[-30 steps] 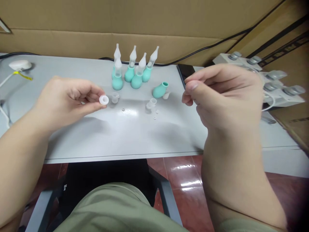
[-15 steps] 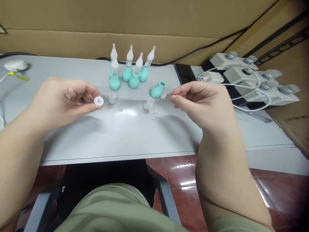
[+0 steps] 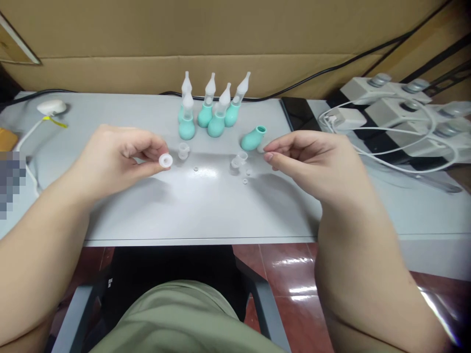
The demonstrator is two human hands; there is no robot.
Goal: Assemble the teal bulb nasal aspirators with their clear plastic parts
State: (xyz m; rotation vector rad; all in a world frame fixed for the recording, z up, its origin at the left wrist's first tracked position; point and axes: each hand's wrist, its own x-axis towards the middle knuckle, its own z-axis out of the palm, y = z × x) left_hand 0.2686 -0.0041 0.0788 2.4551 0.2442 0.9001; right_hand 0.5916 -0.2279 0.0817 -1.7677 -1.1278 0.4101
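Observation:
My left hand (image 3: 128, 154) pinches a small white nozzle tip (image 3: 166, 160), its round flanged end towards me. My right hand (image 3: 305, 159) has thumb and index finger pressed together, beside a teal squeeze bulb (image 3: 253, 139) lying on its side. Partly behind those fingertips is a whitish tip (image 3: 261, 144); I cannot make out whether they hold anything. Two clear plastic connectors, one on the left (image 3: 183, 151) and one on the right (image 3: 238, 162), rest on the table between my hands. Small rings, including a left one (image 3: 196, 169) and a right one (image 3: 245, 181), lie nearer me.
Several assembled teal nasal aspirators (image 3: 216, 125) stand at the back. A dark phone (image 3: 300, 115), a white charger (image 3: 349, 118) with cable, and grey boxes with knobs (image 3: 386, 93) sit on the right. On the left lies a white device (image 3: 51, 107). Cardboard (image 3: 147, 39) walls the back.
The camera view has turned slightly left, so everything appears further right. My right fingertips are closer to the teal bulb and the whitish tip. My left hand keeps its hold on the nozzle tip.

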